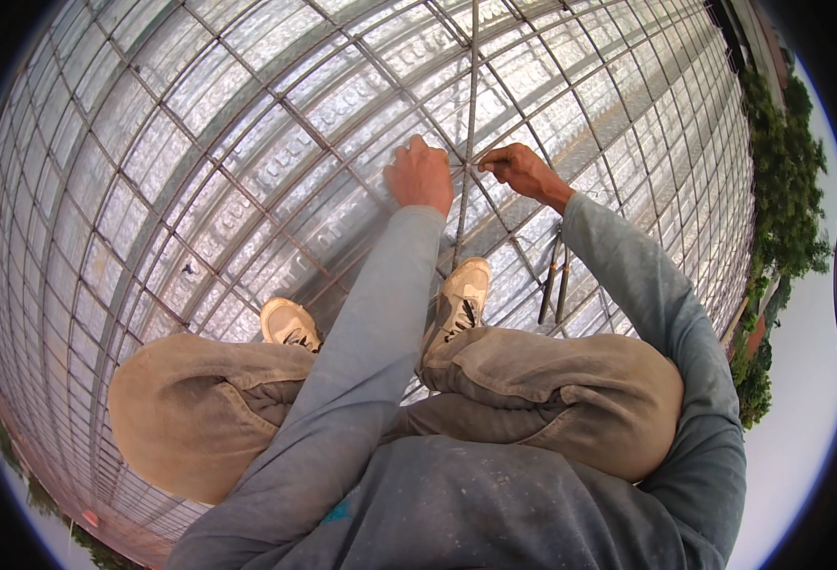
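The rebar grid [247,152] was seen spread over silvery corrugated sheeting [200,85], with the person crouched on it, shoes [290,323] set on the bars. The left hand [420,176] was laid on a bar crossing, fingers curled together and pressed down beside the long bar [471,95] running away from the body. The right hand [525,171] was held just right of that crossing, fingers pinched on what appeared to be thin tie wire [480,162]; the wire itself was barely resolved. Two loose short rods [553,280] were noted by the right knee. Judgement: the crossing should be kept pinned flat while the wire is drawn snug.
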A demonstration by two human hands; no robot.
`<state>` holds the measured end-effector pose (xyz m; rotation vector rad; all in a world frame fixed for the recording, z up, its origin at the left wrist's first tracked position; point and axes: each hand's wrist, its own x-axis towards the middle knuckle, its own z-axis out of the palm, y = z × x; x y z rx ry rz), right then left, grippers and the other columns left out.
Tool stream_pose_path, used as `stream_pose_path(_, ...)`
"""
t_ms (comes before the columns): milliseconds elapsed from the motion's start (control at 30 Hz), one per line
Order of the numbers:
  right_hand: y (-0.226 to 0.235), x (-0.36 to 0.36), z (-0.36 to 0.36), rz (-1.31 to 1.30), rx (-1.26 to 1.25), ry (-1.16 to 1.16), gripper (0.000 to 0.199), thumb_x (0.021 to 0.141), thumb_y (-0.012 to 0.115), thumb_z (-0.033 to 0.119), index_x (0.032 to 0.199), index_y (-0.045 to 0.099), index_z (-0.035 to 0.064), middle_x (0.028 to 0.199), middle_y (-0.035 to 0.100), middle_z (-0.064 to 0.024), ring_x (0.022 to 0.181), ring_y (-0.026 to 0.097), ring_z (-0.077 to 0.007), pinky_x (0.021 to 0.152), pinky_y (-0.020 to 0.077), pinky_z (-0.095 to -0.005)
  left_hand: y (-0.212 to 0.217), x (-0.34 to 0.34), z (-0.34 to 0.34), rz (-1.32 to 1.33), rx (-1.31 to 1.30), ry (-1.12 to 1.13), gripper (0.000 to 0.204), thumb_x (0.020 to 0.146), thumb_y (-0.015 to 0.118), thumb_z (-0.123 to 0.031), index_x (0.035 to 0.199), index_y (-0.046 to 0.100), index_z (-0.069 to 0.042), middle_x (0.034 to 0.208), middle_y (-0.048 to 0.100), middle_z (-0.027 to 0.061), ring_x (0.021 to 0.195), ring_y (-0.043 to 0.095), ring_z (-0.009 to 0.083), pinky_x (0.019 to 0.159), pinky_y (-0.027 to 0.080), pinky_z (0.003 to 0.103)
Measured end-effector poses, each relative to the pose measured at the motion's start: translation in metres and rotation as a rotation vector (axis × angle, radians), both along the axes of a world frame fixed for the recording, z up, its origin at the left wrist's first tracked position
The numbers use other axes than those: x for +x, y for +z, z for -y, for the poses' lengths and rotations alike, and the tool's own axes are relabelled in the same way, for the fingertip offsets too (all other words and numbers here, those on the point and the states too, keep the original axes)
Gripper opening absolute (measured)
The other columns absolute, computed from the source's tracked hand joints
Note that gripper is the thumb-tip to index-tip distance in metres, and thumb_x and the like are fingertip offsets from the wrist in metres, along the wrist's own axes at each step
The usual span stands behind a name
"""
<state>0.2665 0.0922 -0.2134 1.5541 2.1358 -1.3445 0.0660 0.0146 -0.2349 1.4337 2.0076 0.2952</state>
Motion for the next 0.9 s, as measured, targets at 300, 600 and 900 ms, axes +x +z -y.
stream_pose_path(300, -0.002, 0.006, -0.004, 0.158, 0.209, 0.245, 0.019, 0.093, 0.066, 0.013, 0.098, 0.082, 0.0028, 0.096, 0.077, -0.0219, 0.090, 0.076, -0.0411, 0.085, 0.0601, -0.0475, -0.007, 0.000, -0.004, 0.142, 0.105, -0.027, 0.009, 0.092, 0.077, -0.017, 0.097, 0.084, -0.013, 0.110, 0.074, 0.0140, 0.109, 0.070, 0.0357, 0.093, 0.056, 0.051)
stream_pose_path(600, 0.020, -0.005, 0.012, 0.137, 0.186, 0.208, 0.019, 0.094, 0.066, 0.014, 0.089, 0.076, -0.0008, 0.090, 0.074, -0.0233, 0.085, 0.074, -0.0411, 0.079, 0.0592, -0.0501, -0.003, -0.004, 0.005, 0.564, 0.058, 0.078, 0.023, 0.085, 0.085, -0.019, 0.102, 0.083, -0.003, 0.101, 0.080, 0.0169, 0.098, 0.077, 0.0317, 0.090, 0.060, 0.040)
stream_pose_path(900, 0.034, -0.022, 0.012, 0.127, 0.234, 0.279, 0.021, 0.095, 0.062, 0.011, 0.084, 0.073, -0.0036, 0.087, 0.073, -0.0252, 0.086, 0.071, -0.0455, 0.077, 0.0563, -0.0513, -0.030, 0.001, 0.019, 0.754, 0.325, 0.197, 0.014, 0.089, 0.079, -0.009, 0.101, 0.084, -0.004, 0.103, 0.079, 0.0140, 0.094, 0.076, 0.0289, 0.085, 0.059, 0.037)
